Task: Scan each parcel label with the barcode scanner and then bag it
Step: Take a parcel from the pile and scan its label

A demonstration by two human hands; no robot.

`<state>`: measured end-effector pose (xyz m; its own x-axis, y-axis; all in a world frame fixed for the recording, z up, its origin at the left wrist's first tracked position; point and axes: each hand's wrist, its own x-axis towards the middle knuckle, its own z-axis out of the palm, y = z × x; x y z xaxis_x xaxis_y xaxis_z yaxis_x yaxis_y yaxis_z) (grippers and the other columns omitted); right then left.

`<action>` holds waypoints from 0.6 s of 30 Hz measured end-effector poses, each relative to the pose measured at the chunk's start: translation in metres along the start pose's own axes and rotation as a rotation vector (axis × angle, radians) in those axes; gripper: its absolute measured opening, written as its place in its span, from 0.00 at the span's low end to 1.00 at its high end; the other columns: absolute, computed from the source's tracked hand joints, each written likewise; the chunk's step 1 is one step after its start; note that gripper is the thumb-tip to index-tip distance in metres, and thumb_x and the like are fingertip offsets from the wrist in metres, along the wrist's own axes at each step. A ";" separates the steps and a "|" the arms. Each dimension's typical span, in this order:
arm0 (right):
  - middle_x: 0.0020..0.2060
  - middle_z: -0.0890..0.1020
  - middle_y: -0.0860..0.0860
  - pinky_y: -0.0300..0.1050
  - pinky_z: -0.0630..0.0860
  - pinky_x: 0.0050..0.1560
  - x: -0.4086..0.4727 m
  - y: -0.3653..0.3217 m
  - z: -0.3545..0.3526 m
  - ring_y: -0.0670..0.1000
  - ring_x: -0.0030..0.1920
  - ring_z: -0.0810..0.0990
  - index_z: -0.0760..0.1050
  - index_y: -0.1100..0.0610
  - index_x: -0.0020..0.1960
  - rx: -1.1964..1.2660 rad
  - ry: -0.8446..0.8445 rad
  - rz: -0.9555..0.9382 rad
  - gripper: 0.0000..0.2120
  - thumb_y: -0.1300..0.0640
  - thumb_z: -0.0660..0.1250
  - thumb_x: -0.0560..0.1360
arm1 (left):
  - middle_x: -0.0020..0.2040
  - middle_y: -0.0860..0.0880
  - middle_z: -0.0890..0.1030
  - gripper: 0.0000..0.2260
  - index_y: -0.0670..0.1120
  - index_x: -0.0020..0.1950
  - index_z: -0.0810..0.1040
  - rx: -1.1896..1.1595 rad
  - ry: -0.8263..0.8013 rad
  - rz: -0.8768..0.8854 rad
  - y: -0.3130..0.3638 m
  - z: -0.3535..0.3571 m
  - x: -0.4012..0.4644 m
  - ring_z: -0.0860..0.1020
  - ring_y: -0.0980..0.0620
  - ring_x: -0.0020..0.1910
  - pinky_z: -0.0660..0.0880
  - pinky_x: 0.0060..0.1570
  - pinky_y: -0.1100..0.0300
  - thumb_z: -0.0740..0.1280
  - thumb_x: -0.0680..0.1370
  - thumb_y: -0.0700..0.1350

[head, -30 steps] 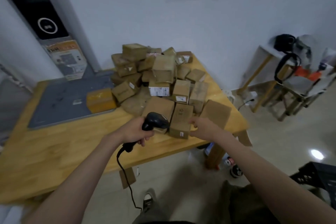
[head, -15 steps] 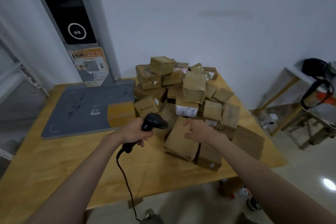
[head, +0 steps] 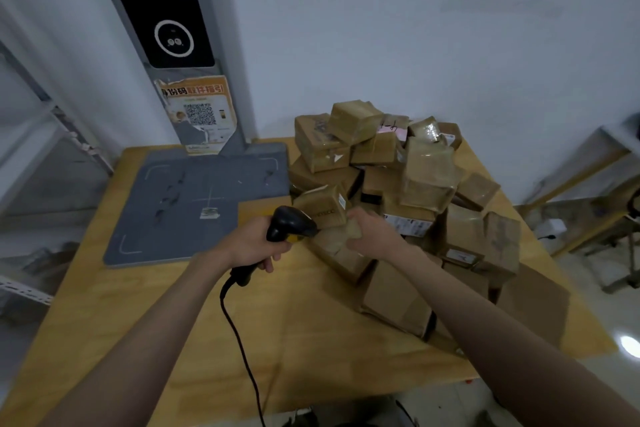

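A heap of brown taped cardboard parcels (head: 426, 180) covers the right half of the wooden table (head: 180, 329). My left hand (head: 254, 244) grips a black corded barcode scanner (head: 289, 224), its head aimed at the near left side of the heap. My right hand (head: 375, 236) has its fingers curled over the top edge of a flat brown parcel (head: 341, 253) at the front of the pile. A small box with a white label strip (head: 323, 206) sits just behind the scanner head. No bag is in view.
A grey scanning pad (head: 194, 198) with an upright post and dark screen (head: 162, 10) stands at the table's back left. A yellow-brown box (head: 258, 208) rests on the pad's right corner. Metal shelving is at the left, wooden frames at the right.
The view has tilted up and closed in on the table. My right hand moved left from a front parcel onto the flat parcel beside the scanner. The scanner stays in my left hand.
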<state>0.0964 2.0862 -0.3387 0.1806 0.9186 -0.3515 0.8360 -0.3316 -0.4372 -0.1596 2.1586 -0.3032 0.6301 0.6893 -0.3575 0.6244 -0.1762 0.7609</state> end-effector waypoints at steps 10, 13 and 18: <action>0.72 0.61 0.56 0.63 0.72 0.65 0.093 -0.012 -0.001 0.62 0.69 0.69 0.61 0.54 0.74 0.011 0.028 0.013 0.35 0.54 0.74 0.73 | 0.41 0.43 0.83 0.04 0.46 0.50 0.76 -0.060 0.008 -0.083 -0.033 -0.011 0.032 0.84 0.44 0.33 0.82 0.40 0.48 0.70 0.79 0.43; 0.73 0.58 0.57 0.62 0.69 0.69 0.124 -0.010 -0.001 0.62 0.71 0.66 0.60 0.55 0.75 0.012 -0.007 0.016 0.38 0.54 0.76 0.71 | 0.40 0.44 0.83 0.04 0.46 0.52 0.76 -0.086 0.009 -0.130 -0.038 -0.011 0.042 0.84 0.45 0.33 0.81 0.41 0.49 0.69 0.79 0.43; 0.77 0.55 0.58 0.61 0.66 0.72 0.165 0.001 0.006 0.62 0.74 0.61 0.59 0.54 0.75 0.050 -0.048 0.011 0.40 0.56 0.77 0.70 | 0.40 0.45 0.83 0.04 0.50 0.50 0.75 -0.105 0.016 -0.187 -0.043 -0.009 0.057 0.84 0.46 0.33 0.81 0.37 0.55 0.69 0.79 0.43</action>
<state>0.1240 2.2364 -0.4017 0.1631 0.9039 -0.3953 0.8072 -0.3526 -0.4733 -0.1546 2.2118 -0.3520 0.4995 0.7145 -0.4900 0.6777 0.0300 0.7347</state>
